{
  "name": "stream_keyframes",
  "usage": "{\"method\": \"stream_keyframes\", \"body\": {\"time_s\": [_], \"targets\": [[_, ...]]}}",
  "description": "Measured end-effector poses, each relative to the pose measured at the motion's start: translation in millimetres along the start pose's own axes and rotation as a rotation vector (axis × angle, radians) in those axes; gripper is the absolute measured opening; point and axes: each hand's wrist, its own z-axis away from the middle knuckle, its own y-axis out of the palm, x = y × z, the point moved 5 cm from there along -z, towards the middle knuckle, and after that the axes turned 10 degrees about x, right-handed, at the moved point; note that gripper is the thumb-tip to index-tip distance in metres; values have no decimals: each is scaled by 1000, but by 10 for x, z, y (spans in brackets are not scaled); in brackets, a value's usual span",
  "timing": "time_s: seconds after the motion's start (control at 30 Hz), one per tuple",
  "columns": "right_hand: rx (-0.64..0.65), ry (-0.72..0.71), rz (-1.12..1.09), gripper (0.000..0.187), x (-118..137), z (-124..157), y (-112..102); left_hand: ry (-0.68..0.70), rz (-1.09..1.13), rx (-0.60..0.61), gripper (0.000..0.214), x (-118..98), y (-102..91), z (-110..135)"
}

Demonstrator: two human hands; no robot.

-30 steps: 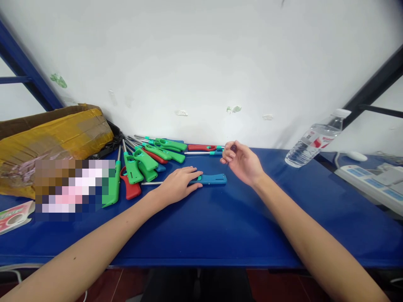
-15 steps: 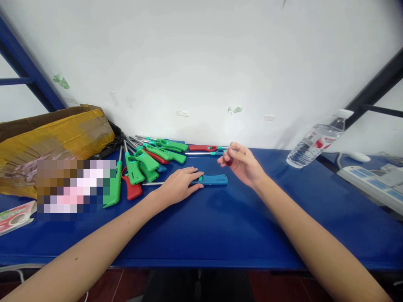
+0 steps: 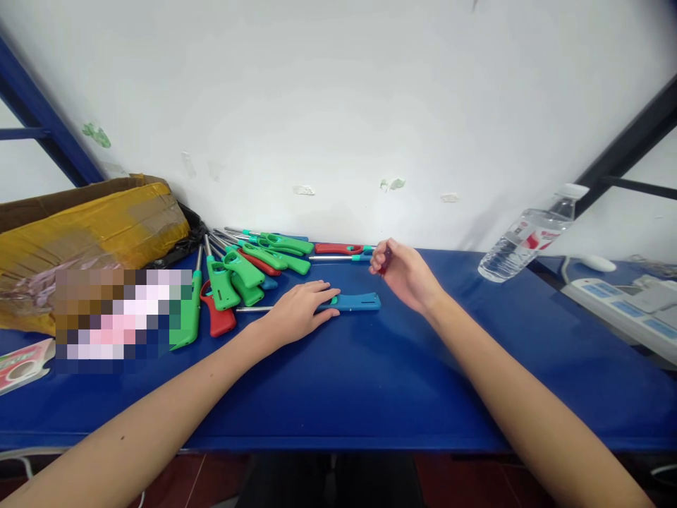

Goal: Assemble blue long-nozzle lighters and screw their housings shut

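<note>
A blue long-nosed gas lighter (image 3: pixel 357 303) lies flat on the blue table, its metal nozzle pointing left. My left hand (image 3: pixel 299 310) is laid across its trigger part, fingers on the far side and thumb on the near side, holding it down. Just beyond the lighter's handle end, my right hand (image 3: pixel 410 275) is raised with fingers curled round a small screwdriver (image 3: pixel 388 259). Only its dark red handle shows; the shaft cannot be made out now. Left of my left hand is a pile of green, red and blue lighters, among them a green lighter (image 3: pixel 245 268).
By the wall lies a red lighter (image 3: pixel 338 249) beside another with its nozzle to the left. A taped cardboard box (image 3: pixel 106 226) stands at left. On the right are a water bottle (image 3: pixel 521 240) and a white power strip (image 3: pixel 616 310). The table's front edge (image 3: pixel 338 443) runs below.
My right hand has drawn the screwdriver slightly up and away from the lighter's handle end, and its fingers have curled further round the handle. My left hand stays on the lighter.
</note>
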Motion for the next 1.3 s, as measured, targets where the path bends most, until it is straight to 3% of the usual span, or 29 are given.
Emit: {"method": "stream_keyframes", "body": {"time_s": [0.57, 1.03, 1.3], "targets": [[39, 45, -37, 29, 33, 47, 147, -2, 6, -6, 46, 0, 1, 9], [-49, 6, 85, 28, 3, 15, 13, 15, 4, 0, 47, -3, -4, 2], [63, 53, -33, 25, 32, 39, 99, 7, 7, -2, 46, 0, -1, -2]]}}
